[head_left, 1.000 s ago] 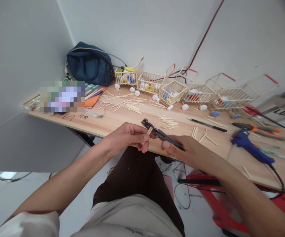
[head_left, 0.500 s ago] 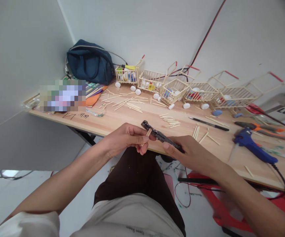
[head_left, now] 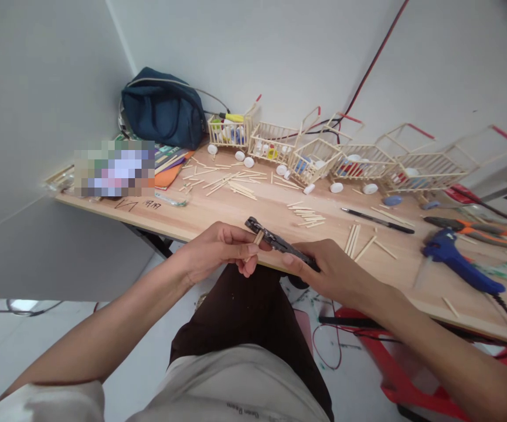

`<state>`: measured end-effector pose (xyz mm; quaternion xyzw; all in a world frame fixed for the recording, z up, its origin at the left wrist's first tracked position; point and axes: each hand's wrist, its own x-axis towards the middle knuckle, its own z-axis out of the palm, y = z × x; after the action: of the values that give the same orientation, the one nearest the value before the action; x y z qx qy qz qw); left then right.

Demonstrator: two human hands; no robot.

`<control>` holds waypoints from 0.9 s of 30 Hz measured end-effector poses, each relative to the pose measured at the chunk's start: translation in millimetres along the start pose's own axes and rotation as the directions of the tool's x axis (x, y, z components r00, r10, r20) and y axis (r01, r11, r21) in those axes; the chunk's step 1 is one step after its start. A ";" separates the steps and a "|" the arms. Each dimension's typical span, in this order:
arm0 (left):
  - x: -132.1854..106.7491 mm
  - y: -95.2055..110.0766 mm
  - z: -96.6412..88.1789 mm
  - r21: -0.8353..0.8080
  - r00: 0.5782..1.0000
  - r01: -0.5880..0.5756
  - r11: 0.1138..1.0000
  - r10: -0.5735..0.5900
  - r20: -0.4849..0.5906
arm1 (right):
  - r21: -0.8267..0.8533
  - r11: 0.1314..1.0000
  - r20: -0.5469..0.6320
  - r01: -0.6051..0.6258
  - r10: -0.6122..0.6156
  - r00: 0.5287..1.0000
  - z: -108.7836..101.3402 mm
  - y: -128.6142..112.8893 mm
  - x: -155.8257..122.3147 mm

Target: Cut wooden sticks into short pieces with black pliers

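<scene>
My left hand (head_left: 231, 245) pinches a short bundle of thin wooden sticks (head_left: 256, 241) between thumb and fingers, over the front edge of the table. Black pliers (head_left: 275, 240) slant across in front of me, with my right hand (head_left: 323, 264) wrapped round their handles. The head of the pliers lies up against the sticks, just beside my left fingertips. Whether the jaws are closed on the sticks I cannot tell. Loose cut sticks (head_left: 308, 215) lie on the table beyond my hands.
Several miniature stick-built shopping carts (head_left: 275, 140) line the wall. A pen (head_left: 378, 220), orange-handled pliers (head_left: 477, 228) and a blue glue gun (head_left: 464, 261) lie on the right. At the back left stands a blue bag (head_left: 163, 111). A red stool (head_left: 367, 346) is below the table.
The pliers and both hands have shifted slightly left relative to the table. The view has turned a little, so the table's things appear slightly farther right. Both grips stay the same.
</scene>
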<state>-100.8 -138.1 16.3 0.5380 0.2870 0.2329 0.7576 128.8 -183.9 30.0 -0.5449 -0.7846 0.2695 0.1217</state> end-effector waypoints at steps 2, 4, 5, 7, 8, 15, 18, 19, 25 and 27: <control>-2.4 1.0 -3.0 0.004 1.000 0.003 1.000 -0.003 -0.015 | -0.005 1.000 -0.001 0.003 -0.003 1.000 1.7 -1.2 4.3; -5.2 1.4 -5.6 0.001 1.000 0.003 1.000 -0.003 -0.027 | -0.016 1.000 -0.002 0.007 -0.007 1.000 3.6 -2.4 7.9; -6.9 1.5 -6.6 0.000 0.999 -0.001 1.000 0.001 -0.033 | -0.022 1.000 -0.007 0.014 -0.014 1.000 4.7 -2.9 9.4; -10.6 1.3 -8.2 0.007 0.999 -0.014 1.000 0.014 -0.042 | -0.031 0.999 -0.014 0.037 -0.037 0.999 6.9 -3.8 11.7; -12.3 1.3 -8.8 0.016 0.999 -0.021 1.000 0.021 -0.043 | -0.035 0.998 -0.012 0.046 -0.047 0.999 7.9 -4.3 12.7; -17.2 4.4 -13.2 0.165 0.987 -0.097 0.982 0.115 -0.109 | -0.207 0.977 -0.065 0.045 -0.060 0.996 8.8 -11.1 20.7; -18.1 6.0 -15.1 0.229 0.983 -0.117 0.966 0.146 -0.115 | -0.308 0.950 -0.086 0.054 -0.084 0.993 7.0 -13.7 23.6; -18.6 6.2 -15.6 0.237 0.982 -0.119 0.964 0.149 -0.112 | -0.310 0.949 -0.078 0.057 -0.086 0.993 6.5 -14.3 24.4; -20.1 5.1 -17.2 0.224 0.983 -0.119 0.967 0.146 -0.110 | -0.256 0.965 -0.028 0.058 -0.068 0.997 4.2 -17.2 26.9; -19.9 5.5 -16.9 0.216 0.983 -0.123 0.969 0.150 -0.110 | -0.246 0.968 -0.022 0.057 -0.065 0.998 3.6 -18.0 27.0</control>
<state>-127.1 -138.0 20.8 0.6170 0.3192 0.2867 0.6597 102.7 -164.8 34.3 -0.5354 -0.8263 0.1585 0.0734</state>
